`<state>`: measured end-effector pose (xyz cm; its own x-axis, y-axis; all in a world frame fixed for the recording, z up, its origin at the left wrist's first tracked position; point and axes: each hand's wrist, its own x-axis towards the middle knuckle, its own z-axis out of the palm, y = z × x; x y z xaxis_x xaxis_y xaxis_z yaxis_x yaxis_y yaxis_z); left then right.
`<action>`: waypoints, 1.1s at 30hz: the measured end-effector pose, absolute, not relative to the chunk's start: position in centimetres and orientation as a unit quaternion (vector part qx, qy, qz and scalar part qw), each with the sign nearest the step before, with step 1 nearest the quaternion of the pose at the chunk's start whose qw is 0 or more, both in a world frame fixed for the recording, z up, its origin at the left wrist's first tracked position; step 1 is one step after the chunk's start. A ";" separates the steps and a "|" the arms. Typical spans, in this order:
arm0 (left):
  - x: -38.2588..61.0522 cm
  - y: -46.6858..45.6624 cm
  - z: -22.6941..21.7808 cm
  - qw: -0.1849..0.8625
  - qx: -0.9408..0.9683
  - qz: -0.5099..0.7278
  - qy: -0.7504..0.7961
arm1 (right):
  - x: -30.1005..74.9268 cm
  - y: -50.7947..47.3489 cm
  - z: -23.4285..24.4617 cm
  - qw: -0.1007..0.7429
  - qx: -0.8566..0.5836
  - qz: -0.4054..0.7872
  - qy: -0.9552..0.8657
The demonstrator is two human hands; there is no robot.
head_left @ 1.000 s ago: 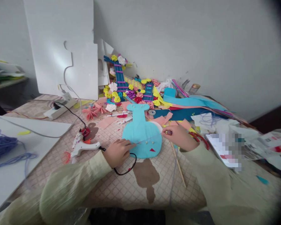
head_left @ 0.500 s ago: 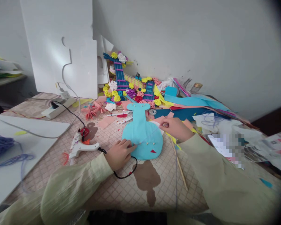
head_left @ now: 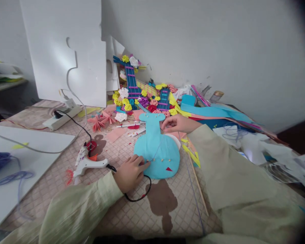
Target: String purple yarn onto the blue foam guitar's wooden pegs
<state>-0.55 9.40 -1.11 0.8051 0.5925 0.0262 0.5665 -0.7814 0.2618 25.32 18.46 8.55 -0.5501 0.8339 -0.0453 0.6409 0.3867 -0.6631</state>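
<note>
A light-blue guitar-shaped cutout lies on the table, small pale pegs standing in a row across its body and more at its head. My left hand rests on the body's lower left edge, index finger stretched out against the leftmost peg. Thin purple yarn runs from the pegs up toward the neck. Beside the neck, my right hand pinches the yarn between thumb and forefinger; its tail hangs down past the table's front edge. A small red triangle sits on the body.
A white glue gun with a black cord lies left, near a power strip. Purple yarn rests on a white board. Paper flowers, decorated guitars and markers crowd the back. A wooden stick lies right.
My right hand has moved left and away from me, from right of the body to beside the neck, drawing the yarn steeper. My left hand stays on the cutout.
</note>
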 end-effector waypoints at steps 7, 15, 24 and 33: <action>-0.6 9.4 -1.1 0.127 0.942 0.050 0.307 | 23.9 15.4 11.1 0.136 -0.445 0.257 -0.847; -0.5 9.2 -1.1 0.119 0.939 0.059 0.317 | 24.0 21.9 6.6 0.148 -0.503 0.115 -0.844; -0.6 9.3 -1.4 0.122 0.942 0.063 0.307 | 20.8 27.2 2.6 0.122 -0.466 0.147 -0.864; -0.6 9.5 -1.4 0.116 0.945 0.054 0.301 | 20.8 29.1 2.8 0.094 -0.381 0.275 -0.878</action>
<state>-0.63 9.45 -1.39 0.8124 0.5822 0.0330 0.5569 -0.7913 0.2524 20.75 29.13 2.77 -0.6923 0.7202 -0.0441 0.6170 0.5591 -0.5538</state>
